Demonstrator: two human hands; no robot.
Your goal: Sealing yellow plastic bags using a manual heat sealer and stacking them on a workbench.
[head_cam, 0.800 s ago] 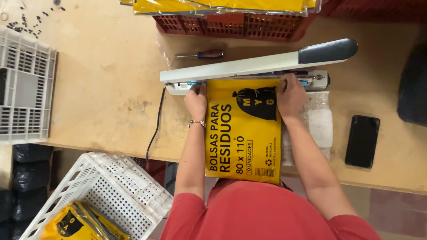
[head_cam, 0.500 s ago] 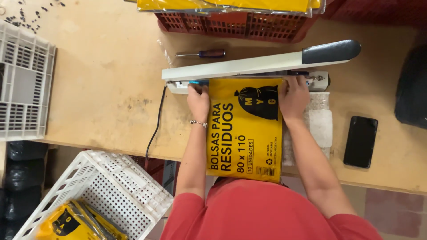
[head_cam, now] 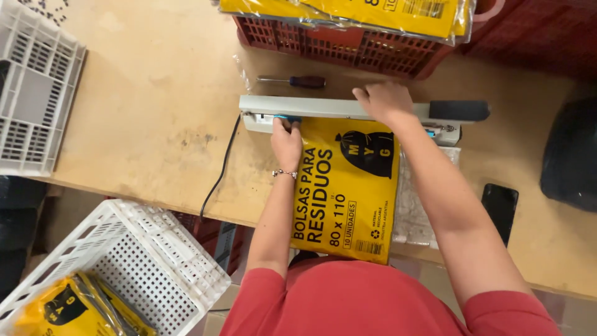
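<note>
Sealer arm [head_cam: 348, 107] now pressed flat, where a moment ago raised at an angle. Right hand [head_cam: 384, 101] moved off the pack's top corner, palm down on the arm, fingers spread, gripping nothing. Left hand [head_cam: 286, 138] pinching the yellow bag pack [head_cam: 348, 186] at its top left edge, just under the arm. Pack flat on the desk [head_cam: 149, 124], top edge clamped beneath both hands. Screwdriver [head_cam: 292, 81] just beyond the hands. Seal likely underway.

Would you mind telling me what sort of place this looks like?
Probably a small packing workshop: a heat sealer on a wooden bench, a yellow packet under it, and crates holding more.
</note>
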